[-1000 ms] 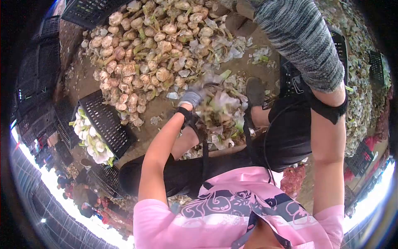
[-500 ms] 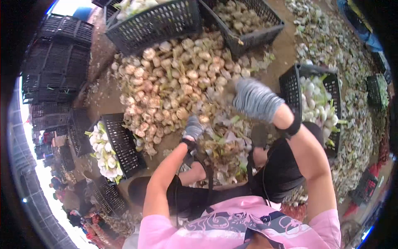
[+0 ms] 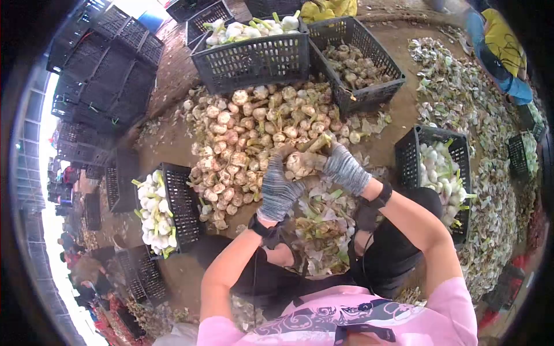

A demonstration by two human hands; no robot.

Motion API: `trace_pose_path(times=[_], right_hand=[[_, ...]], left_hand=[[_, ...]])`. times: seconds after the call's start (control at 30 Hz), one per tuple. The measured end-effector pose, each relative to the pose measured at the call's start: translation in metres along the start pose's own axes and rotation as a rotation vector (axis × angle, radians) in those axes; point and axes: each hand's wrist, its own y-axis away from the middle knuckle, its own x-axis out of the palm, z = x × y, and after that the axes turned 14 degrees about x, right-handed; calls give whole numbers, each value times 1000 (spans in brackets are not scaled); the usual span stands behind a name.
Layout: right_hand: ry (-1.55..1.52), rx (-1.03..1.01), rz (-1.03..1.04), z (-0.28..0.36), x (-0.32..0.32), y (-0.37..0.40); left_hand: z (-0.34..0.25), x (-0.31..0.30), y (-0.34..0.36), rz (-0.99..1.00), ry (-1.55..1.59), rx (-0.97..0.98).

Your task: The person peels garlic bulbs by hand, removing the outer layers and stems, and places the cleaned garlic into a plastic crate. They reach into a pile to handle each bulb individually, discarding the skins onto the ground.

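Observation:
My left hand (image 3: 280, 187), in a grey striped glove with soiled fingers, is closed around the left side of a garlic bulb (image 3: 297, 165). From the right, my right hand (image 3: 345, 168), gloved the same way, is closed on the bulb's thick stem end. The stem points up and to the right, and the right fingers partly hide it. Just beyond both hands lies a large heap of unpeeled garlic bulbs (image 3: 236, 153). Below them, between my feet, is a pile of loose garlic skins and leaf scraps (image 3: 323, 230).
Black crates of cleaned white garlic stand at left (image 3: 182, 202), right (image 3: 407, 164) and far side (image 3: 254, 63). Another crate (image 3: 369, 95) holds brownish bulbs. Stacked crates (image 3: 104, 63) rise at far left. Skins (image 3: 490, 207) litter the right-hand floor. A person in yellow (image 3: 505, 49) is at upper right.
My right hand has come left and in toward my left hand, and both now hold a garlic bulb. My left hand has risen slightly. The camera view has tilted, showing more of the far side.

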Motion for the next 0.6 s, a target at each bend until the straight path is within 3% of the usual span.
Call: trace_pose_path(times=[0.03, 0.07, 0.1, 0.17, 0.23, 0.3, 0.33, 0.37, 0.43, 0.47, 0.5, 0.57, 0.6], right_hand=[[234, -96, -46, -15, -4, -5], [-6, 7, -57, 27, 1, 10], [-1, 30, -75, 30, -1, 10], [132, 150, 31, 30, -12, 5], [66, 54, -82, -2, -14, -6], [604, -207, -177, -3, -22, -10], [742, -510, -229, -4, -23, -10], [745, -504, -227, -2, -25, -9], [808, -287, -205, -1, -30, -8], [1226, -652, -180, 7, -37, -7], [1226, -650, -176, 5, -35, -8], [323, -56, -86, 0, -26, -10], [399, 7, -11, 18, -28, -3]], left_hand=[[0, 1, -1, 2, -30, 7], [-1, 1, 0, 7, -57, 8], [-5, 1, -1, 10, 20, -37], [2, 6, 1, -47, 445, -194], [13, 8, 1, -59, 494, -219], [11, 7, -2, -84, 532, -242], [8, 4, -4, -81, 510, -246], [5, 3, -6, -81, 486, -249], [7, 1, -7, -104, 549, -240], [3, -3, -12, -106, 621, -303], [2, -5, -14, -110, 693, -366], [8, -7, -11, -93, 692, -361], [3, -10, -15, -95, 883, -483]])
